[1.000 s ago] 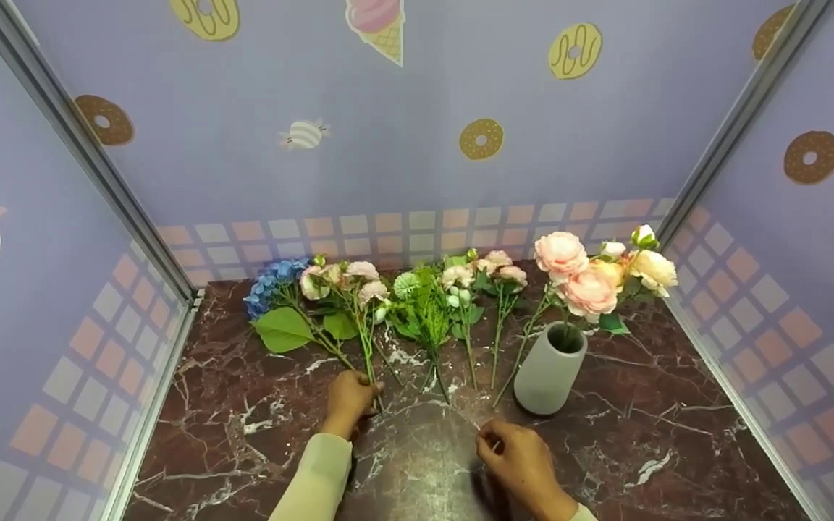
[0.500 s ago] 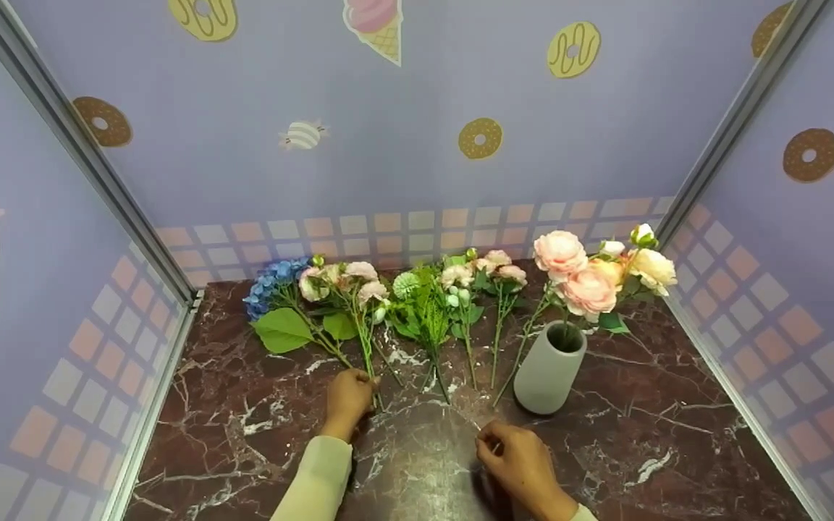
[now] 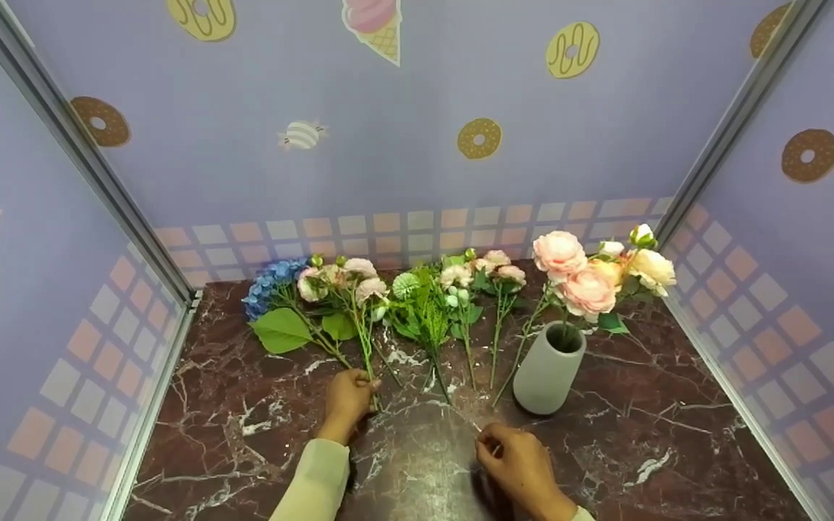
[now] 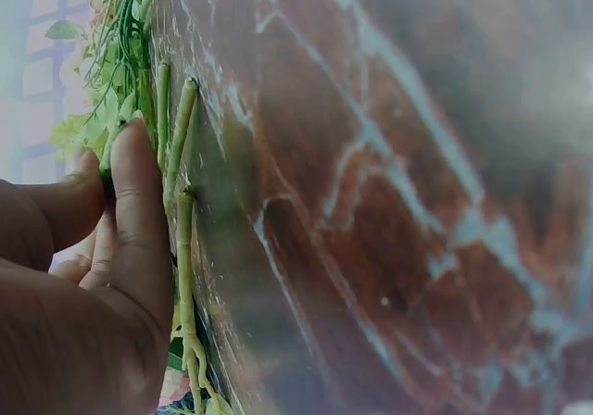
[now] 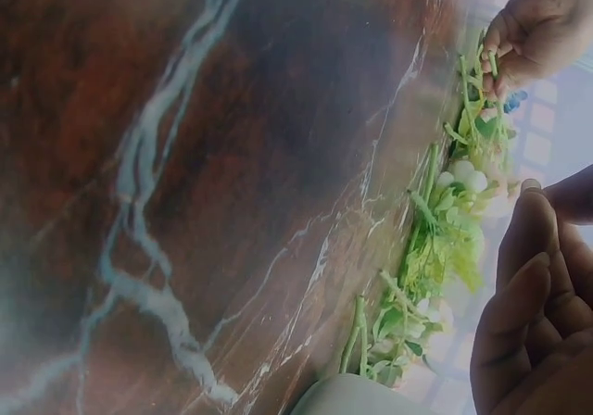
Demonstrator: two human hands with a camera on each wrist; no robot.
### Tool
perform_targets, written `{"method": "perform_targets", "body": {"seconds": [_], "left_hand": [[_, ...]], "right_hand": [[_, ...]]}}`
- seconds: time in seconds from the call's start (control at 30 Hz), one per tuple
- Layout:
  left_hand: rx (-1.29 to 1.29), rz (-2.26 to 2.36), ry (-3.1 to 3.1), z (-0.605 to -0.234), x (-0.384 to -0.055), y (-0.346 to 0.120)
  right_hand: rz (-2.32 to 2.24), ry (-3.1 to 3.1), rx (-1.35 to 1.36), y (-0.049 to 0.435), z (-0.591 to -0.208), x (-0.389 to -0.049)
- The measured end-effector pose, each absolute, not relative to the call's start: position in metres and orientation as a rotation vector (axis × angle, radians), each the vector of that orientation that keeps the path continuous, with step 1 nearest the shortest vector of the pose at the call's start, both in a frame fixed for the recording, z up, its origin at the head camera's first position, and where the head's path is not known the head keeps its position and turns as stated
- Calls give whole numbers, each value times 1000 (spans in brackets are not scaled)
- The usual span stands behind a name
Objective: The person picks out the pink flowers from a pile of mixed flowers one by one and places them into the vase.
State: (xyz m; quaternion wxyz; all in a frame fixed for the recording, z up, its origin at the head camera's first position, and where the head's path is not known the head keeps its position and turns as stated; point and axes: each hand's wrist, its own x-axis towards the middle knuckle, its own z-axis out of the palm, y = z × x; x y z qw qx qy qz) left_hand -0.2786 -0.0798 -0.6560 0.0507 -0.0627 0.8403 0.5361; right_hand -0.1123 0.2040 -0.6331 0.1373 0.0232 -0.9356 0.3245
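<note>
My left hand (image 3: 348, 401) pinches a thin green stem (image 4: 105, 160) near its lower end, between thumb and forefinger. That stem leads up to pale pink flowers (image 3: 371, 289), which lie at the back of the table. Just left of them is a blue hydrangea (image 3: 272, 284) with broad leaves, its stem end passing close to the left hand. My right hand (image 3: 522, 463) rests by the table's near side, fingers loosely curled and holding nothing. Beyond it stands a grey vase (image 3: 549, 380) with pink and cream flowers (image 3: 591, 286) in its mouth.
Between the hands and the back wall lie green foliage (image 3: 428, 318) and several more pink stems (image 3: 498, 311), their ends pointing toward me. Patterned panels (image 3: 417, 145) enclose the dark marbled table (image 3: 417, 463) at the back and both sides.
The left fingers have shifted slightly at the stem. The flowers, vase and right hand keep their places.
</note>
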Motion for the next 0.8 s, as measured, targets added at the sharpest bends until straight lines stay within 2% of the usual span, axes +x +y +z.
{"method": "perform_targets", "body": {"seconds": [0.13, 0.8], "left_hand": [[-229, 1681, 2524, -638, -267, -74], [-128, 1725, 2502, -626, -251, -72]], "right_hand": [[931, -2707, 67, 204, -633, -113], [927, -2726, 44, 205, -633, -114]]}}
